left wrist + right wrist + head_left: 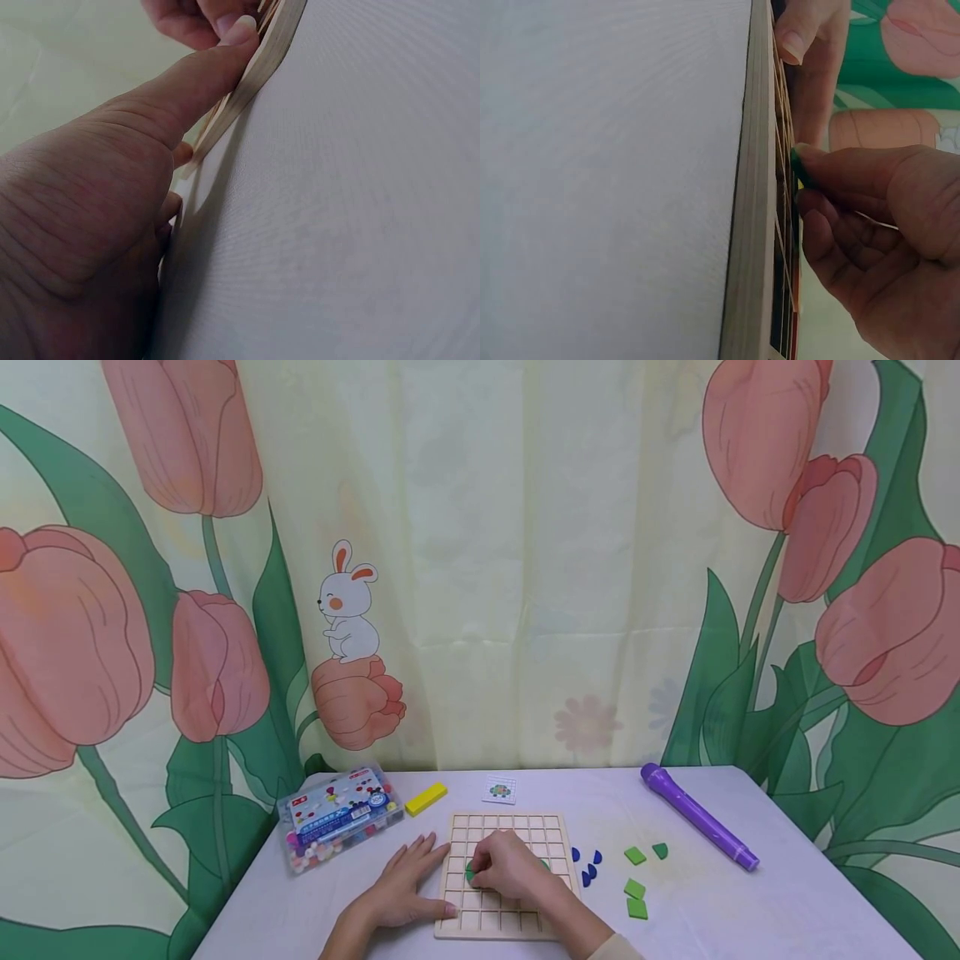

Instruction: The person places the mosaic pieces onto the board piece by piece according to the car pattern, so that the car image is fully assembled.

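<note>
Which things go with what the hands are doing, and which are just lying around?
Seem part of it: wooden grid board; green piece pinched by the right hand; loose green pieces; blue pieces; probably picture card.

Seem just lying about: purple microphone; plastic box; yellow block.

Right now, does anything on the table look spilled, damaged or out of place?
Nothing looks spilled or damaged. The purple microphone-shaped object seems slightly odd: it lies slanted on the table, apart from the board and green pieces, seemingly unrelated.
</note>
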Demonstrator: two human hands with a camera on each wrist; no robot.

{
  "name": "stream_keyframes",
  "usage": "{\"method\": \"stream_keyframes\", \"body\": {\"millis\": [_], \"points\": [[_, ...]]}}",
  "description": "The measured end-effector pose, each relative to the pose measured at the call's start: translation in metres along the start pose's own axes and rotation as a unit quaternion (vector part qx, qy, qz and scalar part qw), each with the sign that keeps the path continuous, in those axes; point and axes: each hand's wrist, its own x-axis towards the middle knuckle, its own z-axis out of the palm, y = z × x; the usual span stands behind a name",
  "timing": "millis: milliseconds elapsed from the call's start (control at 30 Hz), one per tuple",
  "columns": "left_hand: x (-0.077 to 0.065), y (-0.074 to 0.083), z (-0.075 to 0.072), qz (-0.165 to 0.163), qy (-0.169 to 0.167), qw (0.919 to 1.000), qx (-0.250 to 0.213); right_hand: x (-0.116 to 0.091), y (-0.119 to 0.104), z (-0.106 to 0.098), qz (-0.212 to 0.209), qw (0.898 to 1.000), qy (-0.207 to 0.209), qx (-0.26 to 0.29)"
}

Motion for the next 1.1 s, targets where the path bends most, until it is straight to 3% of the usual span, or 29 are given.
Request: {"method": "stream_keyframes", "body": {"millis": [767, 1100], "points": [[0.001, 0.0, 0.001, -0.006, -0.001, 1.0, -0.003, -0.001, 0.003, 0.002, 0.001, 0.999, -0.003, -0.034], [0.0, 0.0, 0.001, -0.002, 0.0, 1.0, -0.004, -0.003, 0.007, -0.01, -0.026, 0.998, 0.032, -0.047]]}}
